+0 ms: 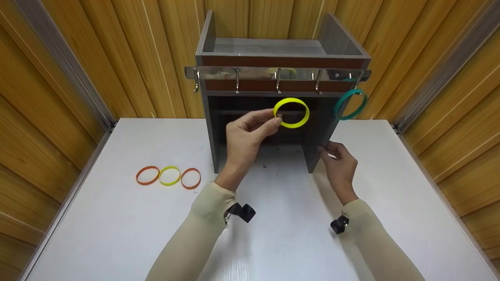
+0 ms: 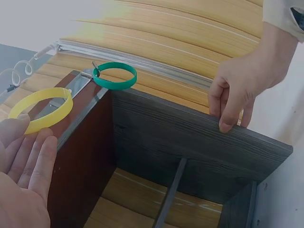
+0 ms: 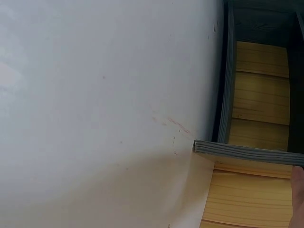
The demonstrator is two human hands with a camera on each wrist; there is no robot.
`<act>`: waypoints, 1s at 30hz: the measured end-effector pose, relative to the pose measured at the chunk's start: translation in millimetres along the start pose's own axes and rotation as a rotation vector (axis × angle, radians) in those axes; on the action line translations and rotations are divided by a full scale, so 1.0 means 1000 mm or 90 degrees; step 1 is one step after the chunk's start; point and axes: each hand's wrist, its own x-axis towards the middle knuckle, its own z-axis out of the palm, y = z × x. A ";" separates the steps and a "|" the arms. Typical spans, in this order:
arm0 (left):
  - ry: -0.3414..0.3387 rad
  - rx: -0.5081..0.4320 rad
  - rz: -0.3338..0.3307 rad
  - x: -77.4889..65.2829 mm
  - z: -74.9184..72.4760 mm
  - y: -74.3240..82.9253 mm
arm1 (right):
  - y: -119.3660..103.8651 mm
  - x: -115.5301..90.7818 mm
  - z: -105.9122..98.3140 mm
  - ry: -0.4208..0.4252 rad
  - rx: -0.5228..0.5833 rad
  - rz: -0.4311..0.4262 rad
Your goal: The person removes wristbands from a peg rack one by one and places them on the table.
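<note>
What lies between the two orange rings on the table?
A yellow ring lies between the orange rings on the white table, seen in the head view.

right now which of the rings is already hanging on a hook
The green ring, on the rack's rightmost hook. The left hand holds one yellow ring; three lie on the table.
</note>
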 end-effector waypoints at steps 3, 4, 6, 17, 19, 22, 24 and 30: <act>0.014 0.014 -0.009 -0.005 -0.009 -0.003 | -0.001 0.000 0.001 -0.001 -0.001 0.007; 0.020 0.018 -0.013 -0.006 -0.012 -0.004 | -0.001 0.000 0.001 -0.002 -0.002 0.010; 0.029 0.022 -0.018 -0.008 -0.017 -0.006 | -0.001 0.000 0.001 0.000 0.000 0.015; 0.062 0.016 -0.059 -0.018 -0.043 -0.017 | 0.000 -0.003 -0.003 0.000 -0.003 0.021; 0.075 0.019 -0.070 -0.020 -0.050 -0.019 | -0.001 -0.003 -0.003 0.001 -0.001 0.021; 0.101 0.026 -0.088 -0.024 -0.060 -0.021 | -0.004 -0.003 -0.002 0.003 -0.008 0.019; 0.118 0.030 -0.097 -0.026 -0.067 -0.022 | -0.008 -0.004 -0.001 0.004 -0.001 0.021; 0.154 0.039 -0.116 -0.034 -0.089 -0.025 | -0.027 -0.008 0.002 0.006 0.015 0.027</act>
